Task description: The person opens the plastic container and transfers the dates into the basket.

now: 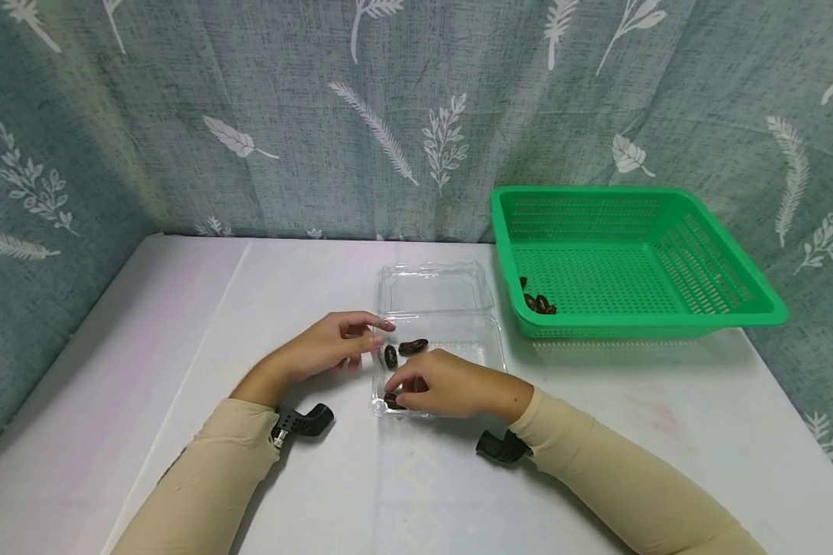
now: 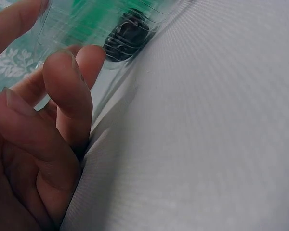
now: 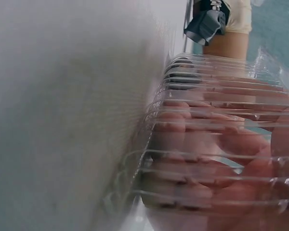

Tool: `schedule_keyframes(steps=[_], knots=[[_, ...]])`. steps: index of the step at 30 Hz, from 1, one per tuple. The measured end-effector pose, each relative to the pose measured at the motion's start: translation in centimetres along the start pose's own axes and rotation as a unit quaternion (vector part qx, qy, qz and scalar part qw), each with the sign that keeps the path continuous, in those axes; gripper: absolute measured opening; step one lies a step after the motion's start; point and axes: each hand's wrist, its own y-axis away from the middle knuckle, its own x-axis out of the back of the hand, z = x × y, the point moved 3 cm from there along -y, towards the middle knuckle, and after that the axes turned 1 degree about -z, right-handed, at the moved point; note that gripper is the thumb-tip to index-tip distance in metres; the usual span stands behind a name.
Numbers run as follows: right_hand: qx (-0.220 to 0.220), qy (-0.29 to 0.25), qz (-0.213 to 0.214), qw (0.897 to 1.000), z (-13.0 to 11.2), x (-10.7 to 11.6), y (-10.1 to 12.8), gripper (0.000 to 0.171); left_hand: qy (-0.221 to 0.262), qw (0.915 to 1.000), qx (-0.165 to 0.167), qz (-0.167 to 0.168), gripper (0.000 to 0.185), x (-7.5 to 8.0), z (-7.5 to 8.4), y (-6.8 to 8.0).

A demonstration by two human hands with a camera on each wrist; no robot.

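A clear plastic clamshell box lies with its lid folded back, away from me. Inside its left part are glossy dark dates: one date by the left wall and another date beside it. My right hand reaches into the box and pinches a date at the near left corner. My left hand is at the left wall, fingers loosely bent, fingertips right at the rim. In the left wrist view a wrinkled date shows through the plastic. The right wrist view sees my fingers through the ribbed wall.
At the back right stands a green perforated basket, with several dates in its near left corner. A white cloth covers the table. Behind it hangs a grey-green leaf-patterned curtain. Black wrist mounts stick out near both cuffs.
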Motion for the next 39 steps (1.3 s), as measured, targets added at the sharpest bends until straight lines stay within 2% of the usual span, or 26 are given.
schedule_keyframes(steps=[13, 19, 28, 39], knots=[[-0.012, -0.005, -0.01, 1.0, 0.3, -0.1, -0.1, 0.02, 0.007, 1.0, 0.0, 0.0, 0.035, 0.0, -0.1, 0.1], [-0.028, -0.033, 0.002, 0.999, 0.7, -0.1, -0.1, 0.016, 0.001, 1.0, -0.004, -0.001, 0.035, 0.0, -0.2, -0.1], [-0.031, -0.07, 0.016, 0.997, 1.0, 0.0, 0.0, 0.007, -0.001, 1.0, -0.007, 0.001, 0.035, 0.0, 0.1, -0.2], [-0.035, -0.064, 0.014, 0.997, 0.9, 0.2, 0.1, 0.017, -0.005, 1.0, -0.004, 0.001, 0.035, 0.0, 0.1, -0.1]])
